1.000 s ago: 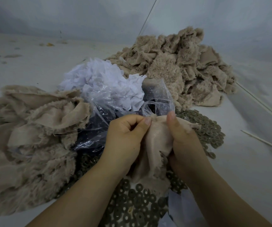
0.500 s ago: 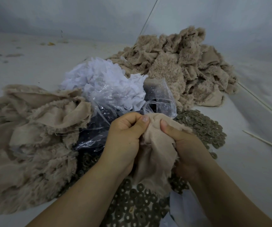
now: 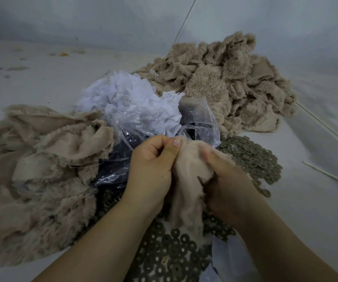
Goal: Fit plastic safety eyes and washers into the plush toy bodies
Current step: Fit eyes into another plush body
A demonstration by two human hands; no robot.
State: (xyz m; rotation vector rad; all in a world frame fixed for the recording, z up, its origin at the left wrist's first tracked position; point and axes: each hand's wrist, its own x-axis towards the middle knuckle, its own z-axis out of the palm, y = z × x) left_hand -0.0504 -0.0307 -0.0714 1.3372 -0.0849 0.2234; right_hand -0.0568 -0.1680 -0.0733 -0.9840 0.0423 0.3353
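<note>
Both hands, the left hand (image 3: pixel 152 169) and the right hand (image 3: pixel 225 186), hold a closed grip on a beige plush body (image 3: pixel 186 180) above scattered washers (image 3: pixel 251 159) on the desk (image 3: pixel 306 210).

Bare forearms, no sleeves visible; hands (image 3: pixel 186 176) bare; short thumbnail.

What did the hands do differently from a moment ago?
The right hand slid its thumb down from the top edge and bunched the beige plush piece tighter. The left hand kept pinching the top with its thumb. The washers, plastic bag and plush piles stayed put.
</note>
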